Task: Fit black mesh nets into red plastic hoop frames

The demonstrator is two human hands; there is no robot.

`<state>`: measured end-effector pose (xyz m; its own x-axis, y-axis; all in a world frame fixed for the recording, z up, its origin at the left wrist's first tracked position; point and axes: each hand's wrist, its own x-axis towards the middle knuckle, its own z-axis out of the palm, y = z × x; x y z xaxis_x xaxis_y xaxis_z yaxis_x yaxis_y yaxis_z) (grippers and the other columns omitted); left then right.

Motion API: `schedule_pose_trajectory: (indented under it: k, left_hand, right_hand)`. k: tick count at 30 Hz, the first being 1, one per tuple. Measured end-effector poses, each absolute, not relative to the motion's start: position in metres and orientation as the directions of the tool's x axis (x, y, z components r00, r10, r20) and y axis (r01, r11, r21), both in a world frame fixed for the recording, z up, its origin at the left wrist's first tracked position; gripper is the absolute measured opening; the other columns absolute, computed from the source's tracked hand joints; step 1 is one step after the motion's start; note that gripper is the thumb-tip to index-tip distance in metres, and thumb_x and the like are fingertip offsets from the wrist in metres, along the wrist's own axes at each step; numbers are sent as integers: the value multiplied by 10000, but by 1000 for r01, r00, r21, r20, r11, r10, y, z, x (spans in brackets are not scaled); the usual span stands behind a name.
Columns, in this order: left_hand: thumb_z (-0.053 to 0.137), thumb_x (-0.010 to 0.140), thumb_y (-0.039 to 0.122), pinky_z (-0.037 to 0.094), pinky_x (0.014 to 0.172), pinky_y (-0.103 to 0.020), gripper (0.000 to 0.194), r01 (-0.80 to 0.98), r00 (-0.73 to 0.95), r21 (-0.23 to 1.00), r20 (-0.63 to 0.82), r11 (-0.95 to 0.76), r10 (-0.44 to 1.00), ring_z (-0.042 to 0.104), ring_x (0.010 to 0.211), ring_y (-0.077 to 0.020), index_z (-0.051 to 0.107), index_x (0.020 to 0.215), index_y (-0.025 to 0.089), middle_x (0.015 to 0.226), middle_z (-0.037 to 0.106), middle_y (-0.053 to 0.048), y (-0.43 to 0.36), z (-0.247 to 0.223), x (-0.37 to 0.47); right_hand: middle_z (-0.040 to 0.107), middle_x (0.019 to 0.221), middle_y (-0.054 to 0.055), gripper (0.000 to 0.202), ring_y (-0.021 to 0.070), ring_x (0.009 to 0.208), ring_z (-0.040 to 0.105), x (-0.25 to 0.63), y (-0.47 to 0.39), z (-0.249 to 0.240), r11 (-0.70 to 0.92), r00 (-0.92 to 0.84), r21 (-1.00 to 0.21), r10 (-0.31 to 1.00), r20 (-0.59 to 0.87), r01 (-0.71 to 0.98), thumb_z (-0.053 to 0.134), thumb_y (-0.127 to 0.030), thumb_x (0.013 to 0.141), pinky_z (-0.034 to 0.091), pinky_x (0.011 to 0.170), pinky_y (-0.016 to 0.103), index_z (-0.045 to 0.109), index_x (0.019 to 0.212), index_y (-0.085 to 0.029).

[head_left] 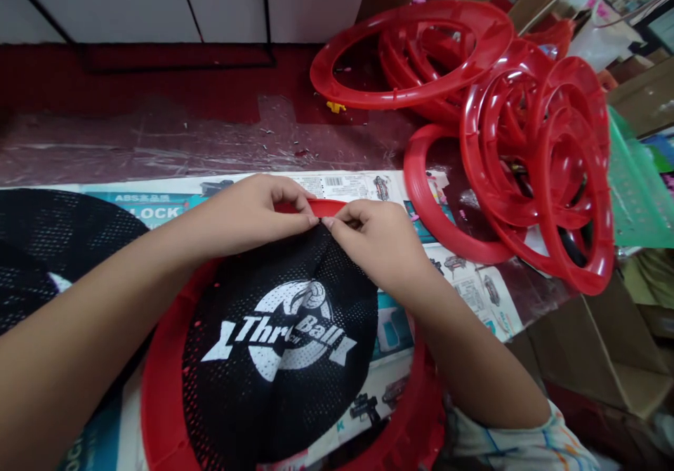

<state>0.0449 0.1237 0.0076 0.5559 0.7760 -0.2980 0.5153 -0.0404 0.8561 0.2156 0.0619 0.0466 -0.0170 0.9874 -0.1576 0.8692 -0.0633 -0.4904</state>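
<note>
A round black mesh net (226, 295) with a white ball logo lies across a red plastic ring (163, 394) in front of me. My left hand (258, 211) pinches the net's far edge at the ring's far rim, thumb and fingers closed. Right beside it, my right hand (373, 236) pinches the same edge, and the fingertips of both hands almost meet. Below the pinch the net creases down through the printed letters. Through the gap at the ring's right side, the printed cardboard underneath shows. What the fingertips do to the ring's rim is hidden.
Several red rings (573, 176) are heaped at the right back. Another black mesh piece (68, 239) lies at the left. Printed cardboard (474, 288) covers part of the dark red table (210, 127). A small yellow piece (335, 107) and a black wire frame (179, 69) are farther back.
</note>
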Motion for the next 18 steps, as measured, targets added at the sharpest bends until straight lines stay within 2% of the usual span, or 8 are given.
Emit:
schedule_pose_trajectory:
  k: [5,8,14,18]
  left_hand:
    - [550,722,465,405,521,-289,262,547,533,836,-323,-28,782,571,617,-186,629,720,215,710,642,-21,123,7,48]
    - [527,751,455,385,525,-285,268,535,552,840,-270,-86,789,539,605,-169,607,693,205,686,610,-12,123,5,49]
    - [480,763,370,386,617,-328,231,574,554,775,-132,-262,822,521,632,-175,570,631,204,695,595,-22,120,5,56]
    - [489,738,365,392,701,-363,212,630,513,718,-100,-295,853,538,734,-212,570,628,203,772,619,-48,119,6,59]
  right_hand:
    - [683,687,21,203,124,613,548,215,64,45,-63,17,-422,993,-113,904,571,-210,867,340,608,249,720,739,-157]
    - [679,679,27,223,128,600,547,214,64,44,-54,12,-381,994,-112,923,559,-223,877,337,594,253,712,729,-155]
    - [695,724,54,253,158,636,573,212,67,43,-52,23,-241,992,-125,969,537,-272,910,346,605,275,718,784,-147]
    - [716,786,66,232,182,713,610,211,65,47,-35,7,-190,989,-147,981,557,-267,924,365,644,288,726,819,-148]
